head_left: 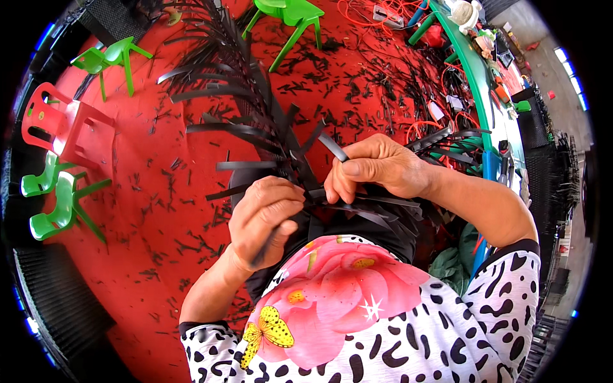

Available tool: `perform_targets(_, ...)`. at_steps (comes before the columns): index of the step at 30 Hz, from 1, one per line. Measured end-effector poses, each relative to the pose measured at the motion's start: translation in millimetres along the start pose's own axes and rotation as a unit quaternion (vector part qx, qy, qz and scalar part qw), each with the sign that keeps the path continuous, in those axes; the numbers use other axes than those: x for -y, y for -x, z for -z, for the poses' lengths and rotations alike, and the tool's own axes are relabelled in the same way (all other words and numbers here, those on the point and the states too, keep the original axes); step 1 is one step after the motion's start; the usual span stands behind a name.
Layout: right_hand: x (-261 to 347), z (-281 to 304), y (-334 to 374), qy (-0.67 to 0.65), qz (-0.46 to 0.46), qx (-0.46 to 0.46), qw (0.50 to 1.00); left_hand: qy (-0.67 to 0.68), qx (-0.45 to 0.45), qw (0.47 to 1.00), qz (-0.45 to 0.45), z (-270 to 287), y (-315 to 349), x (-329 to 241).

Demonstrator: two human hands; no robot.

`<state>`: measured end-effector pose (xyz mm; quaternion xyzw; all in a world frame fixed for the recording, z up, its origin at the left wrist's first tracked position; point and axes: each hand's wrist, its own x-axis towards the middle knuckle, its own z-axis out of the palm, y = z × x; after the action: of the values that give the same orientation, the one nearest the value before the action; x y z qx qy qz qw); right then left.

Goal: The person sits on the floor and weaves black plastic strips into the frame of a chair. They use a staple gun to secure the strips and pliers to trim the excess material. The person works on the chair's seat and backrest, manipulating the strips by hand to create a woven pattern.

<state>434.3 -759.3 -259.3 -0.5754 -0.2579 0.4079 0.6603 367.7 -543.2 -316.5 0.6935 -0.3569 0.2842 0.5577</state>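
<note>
While the left hand [265, 214] pinches a woven black band [258, 96], probably for steadiness, the right hand [386, 167] pinches a flat black strip [332, 147].

A: What colour is the strip [333, 147] in the right hand [380, 167]?
B: Black, with a grey shine. The fringed band [257, 92] beyond the left hand [267, 210] is black too.
A: And the shirt [383, 345] below both hands?
B: White with black blotches and black cuffs, a pink flower print [348, 281], and a yellow butterfly print [269, 329] dotted black.
A: The floor [137, 137] beyond the hands?
B: Red, strewn with black scraps [331, 45].
A: Left of the left hand?
B: A red armchair [57, 121] and bright green chairs [60, 214].
</note>
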Motion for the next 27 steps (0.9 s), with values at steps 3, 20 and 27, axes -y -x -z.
perform_targets(3,1,-3,1,0.024,-0.023,-0.009,0.999,0.184,-0.062,0.977,0.09,-11,0,-3)
perform_targets(20,-16,-9,7,-0.003,0.039,0.022,0.999,-0.017,0.175,0.932,0.317,-2,-31,-69)
perform_targets(27,-12,-9,4,0.042,0.014,0.022,0.999,-0.028,0.182,0.916,0.357,-2,-51,-78)
